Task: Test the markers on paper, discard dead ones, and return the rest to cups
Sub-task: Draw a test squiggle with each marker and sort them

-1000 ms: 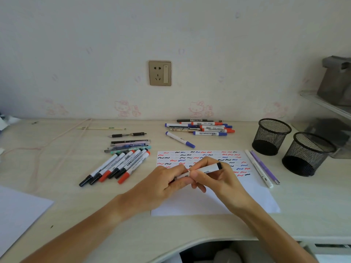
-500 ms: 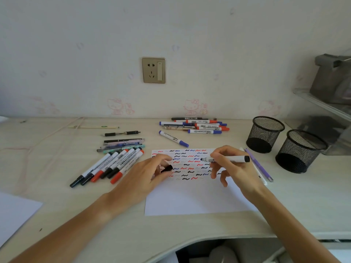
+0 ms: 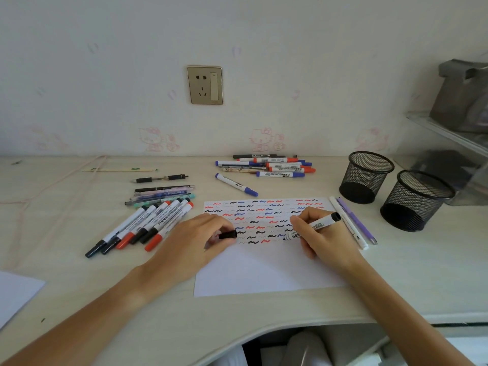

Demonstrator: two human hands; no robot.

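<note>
Your right hand [image 3: 323,235] is clamped on the uncapped black marker [image 3: 314,227], tip down on the paper [image 3: 264,270] near its right edge, at the end of the lowest squiggle row, while your left hand [image 3: 195,241] pinches the black cap [image 3: 227,235] over the paper's left edge. Draw one short light wave in the bare gap, keeping the left hand's weight on the sheet so it can't slide, then judge the ink and recap firmly before sorting toward the two mesh cups [image 3: 365,177] at the table's right edge

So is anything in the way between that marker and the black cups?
Only two pens lying beside the paper, between the marker in the right hand and the mesh cups. The hand can lift over them.
</note>
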